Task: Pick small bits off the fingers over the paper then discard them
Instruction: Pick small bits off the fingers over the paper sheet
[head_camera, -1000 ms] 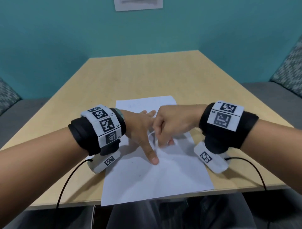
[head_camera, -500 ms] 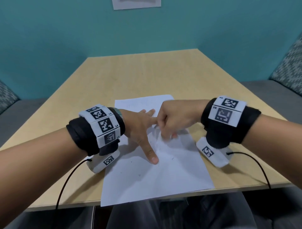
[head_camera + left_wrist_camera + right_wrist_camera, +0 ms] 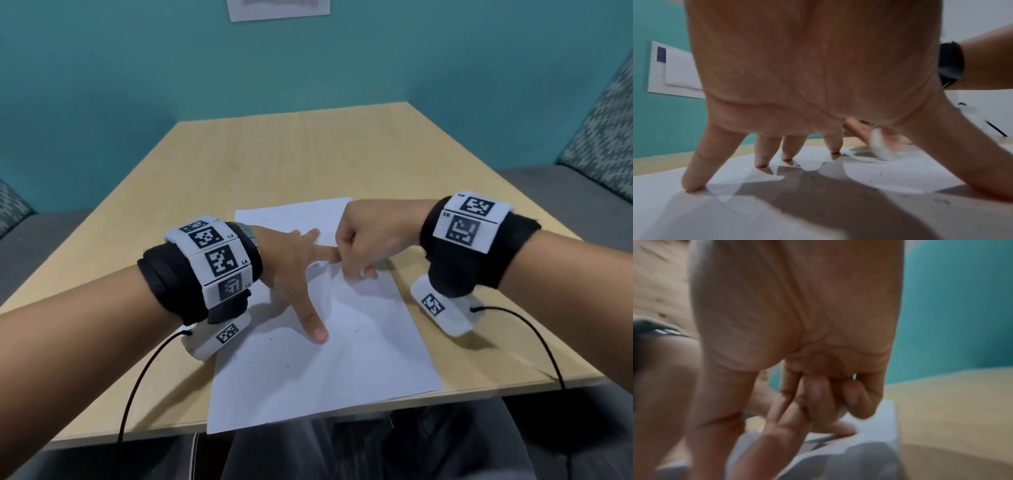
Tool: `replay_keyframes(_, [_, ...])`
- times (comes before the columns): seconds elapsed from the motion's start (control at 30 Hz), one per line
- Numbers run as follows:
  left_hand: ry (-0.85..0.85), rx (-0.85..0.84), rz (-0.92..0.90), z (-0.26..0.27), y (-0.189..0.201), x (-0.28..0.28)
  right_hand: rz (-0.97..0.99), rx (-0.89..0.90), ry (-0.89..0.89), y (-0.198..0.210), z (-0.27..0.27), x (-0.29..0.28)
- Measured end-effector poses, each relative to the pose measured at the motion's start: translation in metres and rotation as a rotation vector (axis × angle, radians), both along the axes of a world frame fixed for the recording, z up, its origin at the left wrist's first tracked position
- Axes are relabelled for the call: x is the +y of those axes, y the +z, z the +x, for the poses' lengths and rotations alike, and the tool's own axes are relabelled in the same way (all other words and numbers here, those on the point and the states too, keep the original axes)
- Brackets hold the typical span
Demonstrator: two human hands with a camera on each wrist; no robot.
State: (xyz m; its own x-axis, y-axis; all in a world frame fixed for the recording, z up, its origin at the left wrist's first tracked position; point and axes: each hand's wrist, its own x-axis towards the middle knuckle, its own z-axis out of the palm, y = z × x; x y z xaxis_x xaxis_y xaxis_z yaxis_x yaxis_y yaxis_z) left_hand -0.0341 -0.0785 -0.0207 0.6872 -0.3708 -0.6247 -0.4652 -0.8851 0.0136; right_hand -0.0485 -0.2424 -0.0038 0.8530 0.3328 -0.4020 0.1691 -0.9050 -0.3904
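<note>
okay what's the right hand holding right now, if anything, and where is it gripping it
The right hand pinches the tip of the left hand's index finger, over the paper. Any small bit there is too small to see.

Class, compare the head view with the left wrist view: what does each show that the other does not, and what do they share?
Only the head view shows both tagged wristbands, the whole table and the right hand meeting the left forefinger. Only the left wrist view shows the left hand from beneath, palm arched, its fingertips planted on the paper. Both show the left hand spread on the white paper, scattered with dark specks, and the teal wall.
</note>
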Motion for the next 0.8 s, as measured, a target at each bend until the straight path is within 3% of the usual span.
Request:
replay_keyframes(0.07, [-0.01, 0.006, -0.022, 0.002, 0.001, 0.0, -0.026, 0.063, 0.066, -0.003, -0.006, 0.006])
replay_keyframes(0.23, [0.002, 0.004, 0.002, 0.0, 0.002, -0.001, -0.006, -0.021, -0.038, 0.001, 0.002, -0.002])
replay_keyframes(0.33, [-0.018, 0.007, -0.03, 0.002, 0.001, 0.001, -0.043, 0.082, 0.081, -0.002, -0.008, 0.007])
replay_keyframes(0.5, [0.007, 0.003, 0.012, -0.001, 0.004, -0.002, -0.031, -0.02, -0.052, 0.003, 0.005, -0.004])
replay_keyframes(0.6, [-0.002, 0.001, 0.015, -0.001, 0.005, -0.002, -0.065, 0.062, 0.041, 0.0, -0.001, 0.001])
replay_keyframes(0.73, [-0.009, -0.002, 0.031, -0.002, 0.009, -0.007, -0.027, -0.001, -0.048, 0.002, 0.003, -0.005])
replay_keyframes(0.8, [-0.007, -0.002, 0.026, -0.002, 0.009, -0.007, -0.051, 0.048, 0.01, 0.001, -0.001, -0.001])
